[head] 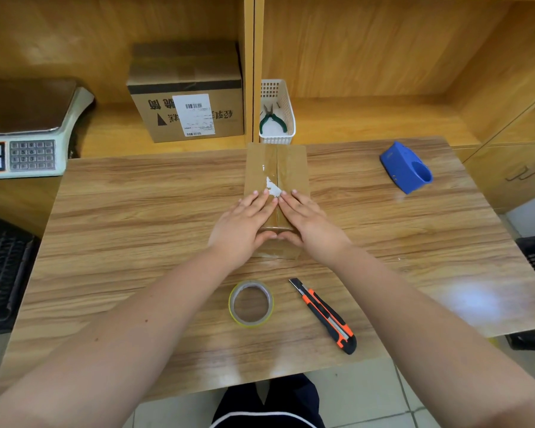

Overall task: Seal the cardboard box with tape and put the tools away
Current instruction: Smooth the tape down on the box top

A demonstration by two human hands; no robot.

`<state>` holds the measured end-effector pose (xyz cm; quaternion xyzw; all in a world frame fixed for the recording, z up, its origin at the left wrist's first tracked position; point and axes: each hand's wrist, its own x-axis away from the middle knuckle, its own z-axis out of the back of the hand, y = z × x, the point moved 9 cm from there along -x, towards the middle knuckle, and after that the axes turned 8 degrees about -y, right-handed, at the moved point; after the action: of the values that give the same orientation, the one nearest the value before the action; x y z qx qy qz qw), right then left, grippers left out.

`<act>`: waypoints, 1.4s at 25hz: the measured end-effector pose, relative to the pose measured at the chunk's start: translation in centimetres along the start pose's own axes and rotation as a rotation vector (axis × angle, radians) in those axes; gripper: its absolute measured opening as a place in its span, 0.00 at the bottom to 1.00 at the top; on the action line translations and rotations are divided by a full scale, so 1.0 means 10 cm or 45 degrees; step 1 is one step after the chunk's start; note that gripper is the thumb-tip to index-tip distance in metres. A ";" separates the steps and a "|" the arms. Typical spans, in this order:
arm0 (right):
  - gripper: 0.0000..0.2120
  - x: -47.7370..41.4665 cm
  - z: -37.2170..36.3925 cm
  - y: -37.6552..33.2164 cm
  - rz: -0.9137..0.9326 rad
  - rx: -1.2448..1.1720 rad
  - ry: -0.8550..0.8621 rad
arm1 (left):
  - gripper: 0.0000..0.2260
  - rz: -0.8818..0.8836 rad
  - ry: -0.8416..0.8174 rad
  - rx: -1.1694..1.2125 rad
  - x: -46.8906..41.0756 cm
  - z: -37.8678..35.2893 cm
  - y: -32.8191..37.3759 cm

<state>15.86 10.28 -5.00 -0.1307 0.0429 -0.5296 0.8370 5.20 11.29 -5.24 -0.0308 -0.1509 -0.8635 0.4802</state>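
Nearest us lay the tape roll [251,303] and knife [323,315] on the desk [136,211]. Beyond, our hands, left [244,222] and right [305,219], pressed flat and unclenched on the box [277,163]; uneven pressure risked wrinkling its tape.

Left arm: I see it bare, reaching forward from the lower left, angled inward.
Right arm: bare, reaching from the lower right, angled inward to mirror the left.
Left hand [244,222]: palm down, fingers [260,202] extended flat and close together, pointing forward and inward; thumb tucked beneath, pointing toward the other hand.
Right hand [306,220]: palm down, fingers flat and together, pointing forward and inward; thumb turned inward.
Relation: index fingertips nearly meet, forming a wedge; thumb tips close together, contact not confirmed.
Grasp: neither hand closed on anything; both spread flat.
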 end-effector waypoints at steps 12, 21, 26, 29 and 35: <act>0.35 -0.01 0.11 -0.02 -0.080 -0.068 -0.094 | 0.33 0.014 -0.042 0.103 -0.01 0.05 -0.04; 0.33 -0.01 0.04 -0.05 -0.097 -0.057 0.001 | 0.31 0.042 -0.029 -0.072 -0.02 0.01 0.01; 0.35 -0.02 0.01 -0.05 -0.078 -0.020 -0.036 | 0.32 0.013 -0.001 -0.122 -0.03 0.03 -0.02; 0.38 -0.02 0.00 -0.05 -0.034 0.012 -0.078 | 0.33 0.038 0.007 -0.163 -0.01 0.03 0.01; 0.42 0.00 0.08 -0.02 -0.008 0.071 -0.085 | 0.36 0.119 -0.007 -0.051 0.04 0.11 0.04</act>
<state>15.84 10.37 -4.14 -0.1250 -0.0002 -0.5284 0.8397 5.23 11.12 -4.08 -0.0498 -0.1334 -0.8429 0.5189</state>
